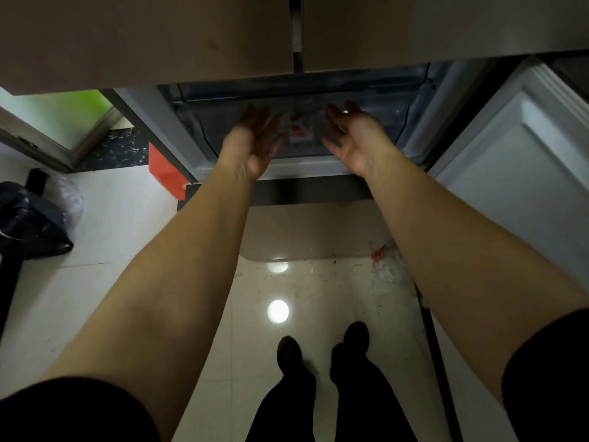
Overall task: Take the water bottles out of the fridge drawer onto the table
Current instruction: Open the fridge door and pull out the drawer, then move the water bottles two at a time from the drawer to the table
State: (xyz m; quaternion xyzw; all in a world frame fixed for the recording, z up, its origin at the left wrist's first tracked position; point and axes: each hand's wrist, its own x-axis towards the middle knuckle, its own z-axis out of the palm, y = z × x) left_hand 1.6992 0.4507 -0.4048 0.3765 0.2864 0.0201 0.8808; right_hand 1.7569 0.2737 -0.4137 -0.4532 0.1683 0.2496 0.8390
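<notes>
The clear fridge drawer [366, 145] stands pulled out below the closed upper doors. Inside it, between my hands, lie water bottles with red and white labels [299, 132], dim and partly hidden. My left hand [255, 141] reaches over the drawer's front, palm turned inward and fingers straight, just left of the bottles. My right hand [353, 135] mirrors it on the right side, palm facing in with straight fingers. Neither hand holds anything. Whether the fingertips touch a bottle is unclear in the dark.
The open lower fridge door [516, 173] stands at the right. A red bag [165, 173] leans by the fridge's left side, a dark bag [32, 221] lies on the tiled floor at left. A crumpled plastic wrapper [385, 266] lies by the fridge base. My feet [322, 349] stand below.
</notes>
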